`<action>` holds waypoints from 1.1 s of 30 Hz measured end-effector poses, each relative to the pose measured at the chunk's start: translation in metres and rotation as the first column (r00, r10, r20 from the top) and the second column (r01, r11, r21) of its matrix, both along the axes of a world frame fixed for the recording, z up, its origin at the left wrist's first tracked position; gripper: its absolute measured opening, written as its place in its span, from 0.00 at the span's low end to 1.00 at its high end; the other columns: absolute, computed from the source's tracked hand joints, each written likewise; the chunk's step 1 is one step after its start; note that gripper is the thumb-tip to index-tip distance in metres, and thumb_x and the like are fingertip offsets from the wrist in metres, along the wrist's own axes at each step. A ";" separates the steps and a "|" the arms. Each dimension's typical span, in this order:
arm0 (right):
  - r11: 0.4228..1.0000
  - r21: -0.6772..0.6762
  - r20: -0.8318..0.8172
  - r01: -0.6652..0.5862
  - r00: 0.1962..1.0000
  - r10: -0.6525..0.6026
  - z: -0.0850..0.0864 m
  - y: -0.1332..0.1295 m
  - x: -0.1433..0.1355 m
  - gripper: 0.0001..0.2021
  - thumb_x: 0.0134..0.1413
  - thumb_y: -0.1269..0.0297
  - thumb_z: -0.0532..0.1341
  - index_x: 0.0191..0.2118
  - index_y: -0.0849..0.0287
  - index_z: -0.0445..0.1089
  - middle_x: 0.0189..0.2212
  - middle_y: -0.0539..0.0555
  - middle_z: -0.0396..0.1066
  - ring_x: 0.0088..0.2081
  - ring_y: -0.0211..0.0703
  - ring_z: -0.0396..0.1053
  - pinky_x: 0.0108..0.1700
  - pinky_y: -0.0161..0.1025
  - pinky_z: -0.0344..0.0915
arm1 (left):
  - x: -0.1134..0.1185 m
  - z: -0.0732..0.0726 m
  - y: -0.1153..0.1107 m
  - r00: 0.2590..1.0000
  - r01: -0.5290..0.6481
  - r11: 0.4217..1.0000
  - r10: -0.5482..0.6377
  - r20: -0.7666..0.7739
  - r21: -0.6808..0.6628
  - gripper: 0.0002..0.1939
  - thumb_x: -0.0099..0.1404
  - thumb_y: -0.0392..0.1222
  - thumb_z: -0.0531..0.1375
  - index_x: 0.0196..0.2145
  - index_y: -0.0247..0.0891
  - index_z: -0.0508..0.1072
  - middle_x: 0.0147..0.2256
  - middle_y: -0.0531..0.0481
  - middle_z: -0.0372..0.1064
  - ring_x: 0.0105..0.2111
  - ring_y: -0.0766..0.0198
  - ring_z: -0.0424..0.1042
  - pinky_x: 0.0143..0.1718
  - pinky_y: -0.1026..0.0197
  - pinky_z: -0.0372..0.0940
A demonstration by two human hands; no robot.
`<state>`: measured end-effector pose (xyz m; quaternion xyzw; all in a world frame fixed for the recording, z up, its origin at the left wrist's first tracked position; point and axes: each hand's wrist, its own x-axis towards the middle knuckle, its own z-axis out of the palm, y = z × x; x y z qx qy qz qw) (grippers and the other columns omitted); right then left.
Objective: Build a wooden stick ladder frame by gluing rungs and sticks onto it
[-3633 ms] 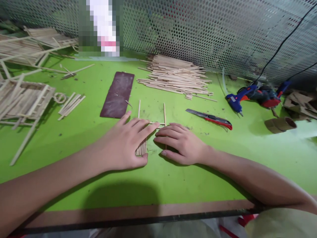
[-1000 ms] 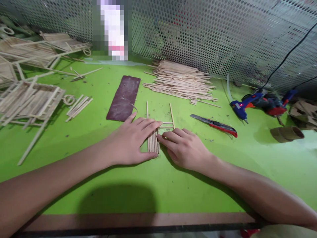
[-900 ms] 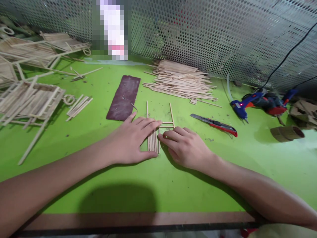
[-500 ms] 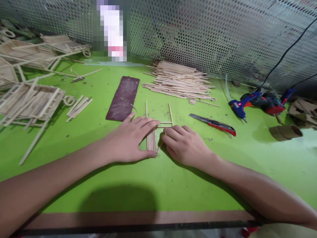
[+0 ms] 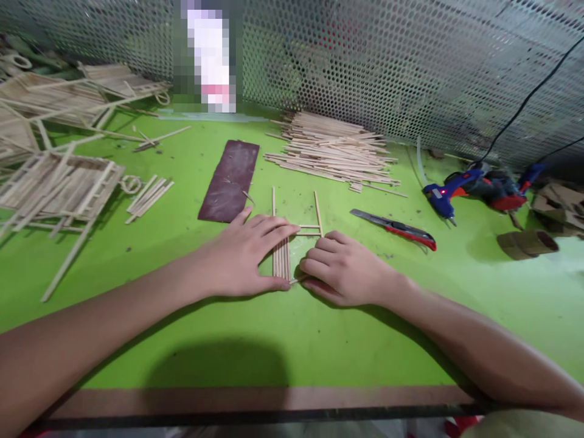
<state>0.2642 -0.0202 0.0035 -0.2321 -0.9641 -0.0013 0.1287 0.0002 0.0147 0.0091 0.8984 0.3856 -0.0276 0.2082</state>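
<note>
My left hand lies flat with its fingers spread, pressing on a small frame of thin wooden sticks. A row of sticks stands side by side under its fingers and thumb, partly hidden. Two short crosspieces run from the left fingertips to the upright stick on the frame's right. My right hand is closed, its curled fingers around a thin wooden stick. That stick's left end touches the lower corner of the row near my left thumb; the rest is hidden.
A brown sandpaper sheet lies beyond my left hand, a stick pile behind. A utility knife, blue glue gun and brown cylinder are at right. Stick-built pieces and short loose sticks fill the left.
My right hand has turned slightly, and the stick in it has swung from a steep slant to nearly level at the lower corner. My left hand stays pressed on the frame.
</note>
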 end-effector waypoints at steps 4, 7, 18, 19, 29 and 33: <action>0.999 0.036 0.074 -0.003 0.997 0.000 0.007 -0.006 -0.001 0.16 0.82 0.62 0.57 0.37 0.57 0.72 0.31 0.49 0.75 0.35 0.45 0.64 0.44 0.46 0.56 | -0.004 -0.004 0.001 0.999 0.016 0.999 -0.018 0.047 0.040 0.50 0.67 0.78 0.65 0.77 0.50 0.65 0.75 0.39 0.63 0.73 0.33 0.63 0.79 0.23 0.37; 1.000 0.017 0.171 0.006 0.985 -0.009 0.019 -0.016 -0.001 0.13 0.80 0.67 0.58 0.38 0.57 0.72 0.31 0.50 0.75 0.34 0.47 0.65 0.44 0.46 0.56 | -0.006 -0.005 0.002 0.997 0.022 0.998 -0.026 0.073 0.056 0.50 0.68 0.77 0.64 0.78 0.50 0.65 0.74 0.38 0.63 0.72 0.33 0.64 0.78 0.22 0.39; 0.921 -0.347 0.069 0.179 0.984 -0.165 0.058 -0.021 0.016 0.13 0.79 0.65 0.58 0.39 0.57 0.76 0.26 0.50 0.74 0.27 0.42 0.66 0.38 0.43 0.60 | -0.009 -0.010 0.003 0.991 0.043 0.992 -0.057 0.119 0.116 0.51 0.67 0.79 0.64 0.77 0.51 0.65 0.74 0.39 0.65 0.71 0.34 0.66 0.79 0.23 0.40; 0.861 -0.473 0.004 0.185 0.978 -0.208 0.060 -0.017 0.016 0.13 0.80 0.62 0.58 0.42 0.57 0.76 0.26 0.50 0.75 0.27 0.41 0.68 0.37 0.42 0.61 | -0.009 -0.010 0.003 0.988 0.046 0.990 -0.065 0.140 0.136 0.52 0.66 0.80 0.65 0.77 0.51 0.65 0.74 0.39 0.65 0.72 0.34 0.66 0.79 0.23 0.40; 0.486 -0.861 -0.111 0.150 0.876 -0.469 0.040 -0.006 0.003 0.13 0.74 0.54 0.58 0.41 0.56 0.75 0.32 0.49 0.75 0.34 0.40 0.69 0.40 0.38 0.63 | 0.000 0.001 -0.013 0.794 0.116 0.909 -0.327 0.512 0.401 0.21 0.84 0.56 0.58 0.49 0.39 0.84 0.42 0.46 0.85 0.40 0.56 0.82 0.45 0.54 0.75; 0.555 -0.812 -0.116 0.181 0.882 -0.457 0.028 -0.016 -0.001 0.13 0.75 0.58 0.58 0.40 0.56 0.76 0.32 0.49 0.75 0.35 0.41 0.71 0.42 0.39 0.64 | 0.008 0.003 -0.023 0.788 0.118 0.914 -0.324 0.524 0.388 0.19 0.85 0.51 0.57 0.44 0.40 0.85 0.39 0.48 0.86 0.36 0.58 0.82 0.42 0.55 0.73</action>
